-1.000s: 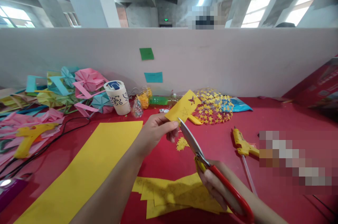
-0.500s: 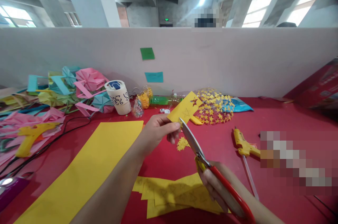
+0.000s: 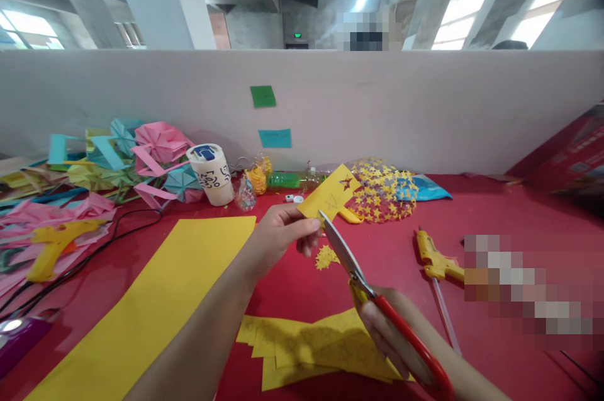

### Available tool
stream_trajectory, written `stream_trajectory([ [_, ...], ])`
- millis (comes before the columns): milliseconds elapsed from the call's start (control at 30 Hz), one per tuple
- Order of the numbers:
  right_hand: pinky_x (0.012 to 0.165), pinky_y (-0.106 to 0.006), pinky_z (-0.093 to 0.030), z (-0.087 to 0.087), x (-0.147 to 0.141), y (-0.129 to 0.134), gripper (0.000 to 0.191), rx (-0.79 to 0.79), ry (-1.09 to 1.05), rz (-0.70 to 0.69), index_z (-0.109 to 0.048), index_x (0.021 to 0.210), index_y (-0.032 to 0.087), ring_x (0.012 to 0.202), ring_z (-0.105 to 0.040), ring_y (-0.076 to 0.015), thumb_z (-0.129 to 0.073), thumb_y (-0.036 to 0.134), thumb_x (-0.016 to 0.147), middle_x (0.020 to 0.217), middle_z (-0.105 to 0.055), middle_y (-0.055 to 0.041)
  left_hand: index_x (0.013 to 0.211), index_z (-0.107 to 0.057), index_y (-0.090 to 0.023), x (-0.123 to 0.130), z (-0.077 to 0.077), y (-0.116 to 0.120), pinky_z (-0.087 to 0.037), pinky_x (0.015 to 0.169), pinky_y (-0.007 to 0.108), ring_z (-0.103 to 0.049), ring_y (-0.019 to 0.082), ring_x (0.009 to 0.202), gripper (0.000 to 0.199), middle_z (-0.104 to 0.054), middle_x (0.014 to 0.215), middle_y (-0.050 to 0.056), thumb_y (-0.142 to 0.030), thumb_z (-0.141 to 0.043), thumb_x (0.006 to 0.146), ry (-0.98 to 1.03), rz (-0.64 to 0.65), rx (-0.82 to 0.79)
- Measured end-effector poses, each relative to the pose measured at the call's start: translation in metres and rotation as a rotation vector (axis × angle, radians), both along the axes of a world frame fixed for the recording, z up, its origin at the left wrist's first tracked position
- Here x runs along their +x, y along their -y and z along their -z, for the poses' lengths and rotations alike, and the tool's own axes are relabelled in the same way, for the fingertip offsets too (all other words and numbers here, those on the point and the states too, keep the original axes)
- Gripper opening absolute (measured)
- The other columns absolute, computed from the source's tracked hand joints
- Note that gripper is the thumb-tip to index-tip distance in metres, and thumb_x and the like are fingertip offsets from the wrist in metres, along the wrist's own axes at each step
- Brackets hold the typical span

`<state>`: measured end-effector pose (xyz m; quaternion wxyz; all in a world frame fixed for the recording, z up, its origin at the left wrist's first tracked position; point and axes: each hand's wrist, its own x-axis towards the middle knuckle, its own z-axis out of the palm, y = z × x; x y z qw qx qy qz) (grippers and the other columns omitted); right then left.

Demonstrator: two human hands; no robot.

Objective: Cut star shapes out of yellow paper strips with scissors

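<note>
My left hand (image 3: 287, 231) pinches the lower left corner of a yellow paper piece (image 3: 325, 194). A star is drawn on that piece, and a star-shaped hole shows near its upper right end. My right hand (image 3: 384, 325) is closed on a pair of scissors (image 3: 352, 265) with red and yellow handles. Their blade tips touch the paper's lower edge, close to my left thumb. Below the paper, a small heap of cut yellow stars (image 3: 325, 257) lies on the red table (image 3: 292, 288). Nearer to me, several yellow strips with drawn stars (image 3: 302, 350) overlap under my right hand.
A large yellow sheet (image 3: 155, 288) lies left, beside a glue gun (image 3: 51, 247) with a black cord. Folded paper shapes (image 3: 160, 146) and a white cup-like container (image 3: 211, 177) stand behind. At right are another glue gun (image 3: 436, 259) and a star-covered clear bundle (image 3: 384, 193).
The paper and the scissor tips have shifted very slightly to the left. Both hands keep the same holds.
</note>
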<state>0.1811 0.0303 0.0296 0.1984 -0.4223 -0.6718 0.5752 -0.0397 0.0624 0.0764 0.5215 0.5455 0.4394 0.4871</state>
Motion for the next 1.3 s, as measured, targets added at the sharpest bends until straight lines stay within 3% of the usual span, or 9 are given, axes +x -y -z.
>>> stream_trajectory([
  [267,0.036,-0.021,-0.023,0.004,0.004,-0.005,0.051,0.008,0.060,-0.033,-0.038,0.059,0.022,0.035,-0.037,-0.0076,-0.047,0.066,0.083,0.043,-0.043,0.0052,0.064,-0.062,-0.015,-0.002,0.000,0.000,-0.045,0.056,0.023,-0.057,0.009,0.052,0.022,-0.063,0.059,-0.001,-0.027,-0.061,0.083,-0.023,0.008,0.055],
  [500,0.035,-0.023,-0.023,0.016,0.003,-0.008,0.048,-0.012,0.025,0.005,-0.033,0.063,0.024,0.034,-0.035,-0.0093,-0.050,0.066,0.079,0.042,-0.034,0.0067,0.075,-0.061,-0.017,0.000,0.002,-0.002,-0.045,0.057,0.023,-0.059,0.010,0.056,0.013,-0.067,0.070,0.000,-0.026,-0.058,0.084,0.063,-0.079,0.096],
  [767,0.034,-0.021,-0.021,0.016,0.002,-0.004,0.053,-0.001,0.015,0.029,-0.033,0.064,0.023,0.032,-0.032,-0.0075,-0.039,0.074,0.080,0.042,-0.033,0.0079,0.071,-0.055,-0.017,0.002,0.001,0.000,-0.044,0.057,0.023,-0.057,0.010,0.055,0.016,-0.062,0.065,-0.002,-0.026,-0.056,0.085,0.021,-0.084,0.131],
  [1133,0.038,-0.023,-0.022,0.008,0.003,-0.007,0.054,0.031,0.011,-0.033,-0.032,0.064,0.023,0.040,-0.030,-0.0085,-0.049,0.072,0.078,0.050,-0.030,0.0063,0.070,-0.054,-0.018,-0.006,-0.002,-0.002,-0.045,0.056,0.022,-0.055,0.009,0.055,0.016,-0.059,0.061,-0.003,-0.025,-0.057,0.084,-0.044,-0.012,0.082],
  [1300,0.035,-0.021,-0.021,0.011,0.001,-0.004,0.054,0.024,0.046,0.011,-0.029,0.062,0.023,0.036,-0.035,-0.0078,-0.043,0.072,0.081,0.046,-0.039,0.0059,0.069,-0.055,-0.017,-0.006,-0.004,-0.001,-0.045,0.056,0.022,-0.055,0.009,0.054,0.015,-0.060,0.059,-0.003,-0.024,-0.057,0.082,-0.054,-0.019,0.070],
])
